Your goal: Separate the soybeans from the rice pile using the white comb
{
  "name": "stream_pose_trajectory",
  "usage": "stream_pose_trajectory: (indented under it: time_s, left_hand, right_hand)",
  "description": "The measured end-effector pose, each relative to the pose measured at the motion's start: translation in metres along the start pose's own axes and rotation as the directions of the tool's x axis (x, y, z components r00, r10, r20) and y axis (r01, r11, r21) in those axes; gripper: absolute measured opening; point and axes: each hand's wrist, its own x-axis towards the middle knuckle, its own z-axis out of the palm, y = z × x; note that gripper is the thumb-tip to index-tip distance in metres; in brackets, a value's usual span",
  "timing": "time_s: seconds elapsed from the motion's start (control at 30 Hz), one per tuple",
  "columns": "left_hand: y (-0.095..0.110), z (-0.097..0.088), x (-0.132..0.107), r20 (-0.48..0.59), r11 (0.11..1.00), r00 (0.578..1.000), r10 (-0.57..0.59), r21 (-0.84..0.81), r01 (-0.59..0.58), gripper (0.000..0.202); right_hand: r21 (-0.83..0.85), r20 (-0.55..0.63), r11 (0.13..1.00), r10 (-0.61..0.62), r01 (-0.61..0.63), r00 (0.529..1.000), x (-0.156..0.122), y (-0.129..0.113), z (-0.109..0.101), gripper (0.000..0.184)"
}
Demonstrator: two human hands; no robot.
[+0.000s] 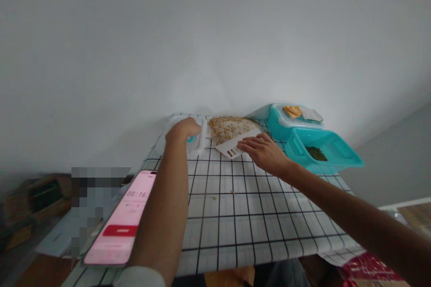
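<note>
At the back of the table, my left hand (183, 129) reaches over a translucent white plastic box or lid (202, 141) with a bit of teal on it. Its fingers are mostly hidden, so their grip cannot be made out. My right hand (264, 152) is closed on a white card (232, 145) with dark slots or bars along its lower edge. The card's far side meets a heap of mixed yellow kernels and white grains (229, 128) by the wall. Part of the heap is hidden behind the card.
On the right, an uncovered teal tub (336, 148) holds small green grains (315, 153). Behind it a lidded teal box (279, 121) carries an orange packet (292, 111). A phone with a timer (117, 228) lies front left. Loose crumbs (214, 198) dot the checked cloth (235, 224).
</note>
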Motion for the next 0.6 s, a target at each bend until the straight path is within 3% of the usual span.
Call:
stream_pose_trajectory:
  time_s: [0.3,0.43,0.6]
  left_hand:
    - [0.002,-0.002,-0.004,0.009,1.000,1.000,-0.021,0.009,0.021,0.052]
    - [0.003,-0.004,-0.005,0.014,1.000,1.000,-0.024,0.014,0.024,0.054]
    - [0.005,-0.007,-0.010,0.014,1.000,1.000,-0.027,0.004,0.027,0.056]
  right_hand:
    - [0.055,-0.048,0.996,0.066,-0.064,0.997,-0.022,-0.015,0.000,0.034]
    - [0.047,-0.080,0.991,0.127,-0.123,0.989,-0.015,-0.015,0.006,0.034]
    - [0.054,-0.061,0.992,0.119,-0.116,0.991,-0.006,-0.014,0.016,0.033]
